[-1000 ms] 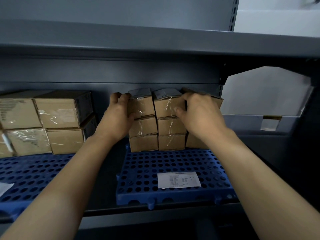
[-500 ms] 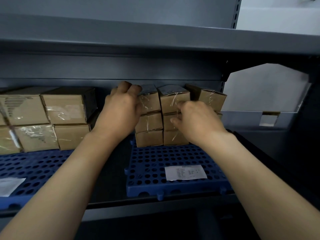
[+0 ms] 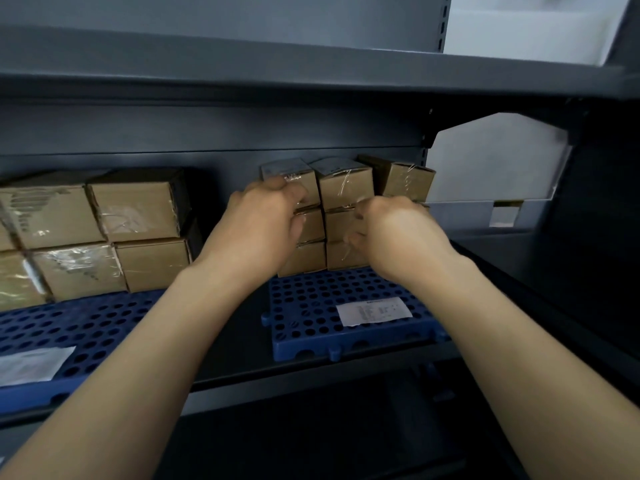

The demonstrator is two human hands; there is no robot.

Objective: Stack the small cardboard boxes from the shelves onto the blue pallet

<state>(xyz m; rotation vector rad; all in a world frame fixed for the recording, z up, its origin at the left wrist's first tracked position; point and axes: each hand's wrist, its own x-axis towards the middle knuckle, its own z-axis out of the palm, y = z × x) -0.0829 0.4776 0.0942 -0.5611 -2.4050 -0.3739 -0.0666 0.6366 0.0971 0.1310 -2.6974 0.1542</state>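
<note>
Small taped cardboard boxes [image 3: 346, 188] stand in three columns at the back of a blue perforated pallet [image 3: 304, 306] on the shelf. The right column's top box [image 3: 405, 181] sits slightly askew. My left hand [image 3: 259, 230] is curled around the left column, fingers over the top box's lower front edge and thumb by the middle box. My right hand [image 3: 398, 237] is curled against the middle and lower boxes of the right columns, hiding them. Where its fingertips touch is hidden.
Larger cardboard boxes [image 3: 138, 202] are stacked on a second blue pallet [image 3: 69, 327] to the left. A white paper label [image 3: 374, 310] lies on the right pallet's front. A white bin [image 3: 495, 161] stands at the right. The upper shelf [image 3: 311, 74] hangs low overhead.
Both hands have dropped from the top row of boxes to the middle row and closed in toward the front of the stack. The right column's top box is now uncovered.
</note>
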